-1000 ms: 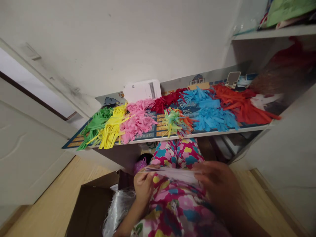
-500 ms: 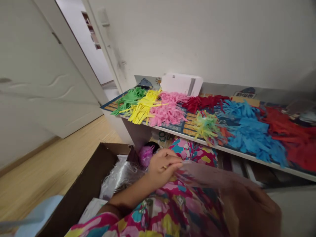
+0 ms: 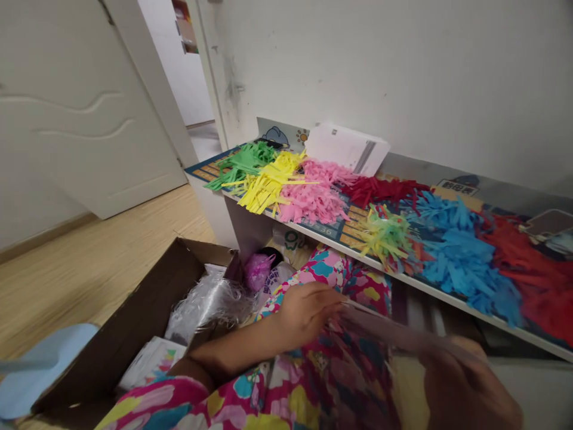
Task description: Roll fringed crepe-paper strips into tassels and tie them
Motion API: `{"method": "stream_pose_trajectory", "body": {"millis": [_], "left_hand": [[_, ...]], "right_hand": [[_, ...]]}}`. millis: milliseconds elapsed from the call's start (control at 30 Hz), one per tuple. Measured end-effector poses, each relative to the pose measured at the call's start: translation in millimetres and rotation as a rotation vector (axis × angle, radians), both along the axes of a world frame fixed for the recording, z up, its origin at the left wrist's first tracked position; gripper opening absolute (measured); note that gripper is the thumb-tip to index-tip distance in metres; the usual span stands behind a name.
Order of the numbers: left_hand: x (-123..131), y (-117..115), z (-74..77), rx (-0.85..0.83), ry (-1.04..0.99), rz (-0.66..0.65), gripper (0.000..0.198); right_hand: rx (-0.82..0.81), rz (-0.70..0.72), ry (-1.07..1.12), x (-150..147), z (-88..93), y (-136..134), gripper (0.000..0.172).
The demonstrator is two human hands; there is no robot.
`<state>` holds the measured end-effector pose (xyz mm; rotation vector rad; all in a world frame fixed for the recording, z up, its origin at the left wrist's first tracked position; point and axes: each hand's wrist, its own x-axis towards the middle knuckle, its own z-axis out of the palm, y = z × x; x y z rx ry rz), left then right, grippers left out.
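Over my lap I stretch a thin, see-through plastic bag (image 3: 376, 325) between both hands. My left hand (image 3: 308, 310) pinches its upper left edge, the fingers curled together. My right hand (image 3: 474, 382) grips the opposite side at the lower right, blurred and partly seen through the plastic. Nothing can be made out inside the bag. Just beyond it, on a narrow shelf top, lie piles of cut paper strips: green (image 3: 248, 161), yellow (image 3: 273, 182), pink (image 3: 316, 194), dark red (image 3: 385, 190), blue (image 3: 465, 257) and red (image 3: 532, 275). A mixed-colour tuft (image 3: 385, 233) rests at the front edge.
An open cardboard box (image 3: 134, 316) stands at my left, holding silvery-white shreds (image 3: 208, 301) and a printed packet (image 3: 150, 361). Beside it lies a purple bundle (image 3: 258, 270). White cards (image 3: 344, 146) lean against the wall. A light blue round object (image 3: 49, 358) is at lower left.
The view has shifted slightly. Both hands keep hold of the plastic bag, whose upper edge now looks narrower and tilted. My left hand has turned, with its fingers bent further over the edge.
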<state>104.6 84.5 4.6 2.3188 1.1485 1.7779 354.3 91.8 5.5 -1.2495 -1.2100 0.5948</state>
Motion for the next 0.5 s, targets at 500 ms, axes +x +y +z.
{"method": "stream_pose_trajectory", "body": {"millis": [500], "left_hand": [[-40.9,-47.8,59.7,-0.018,0.167,-0.242,0.025]], "right_hand": [[0.018,0.244,0.064,2.9,15.3,-35.4,0.030]]}}
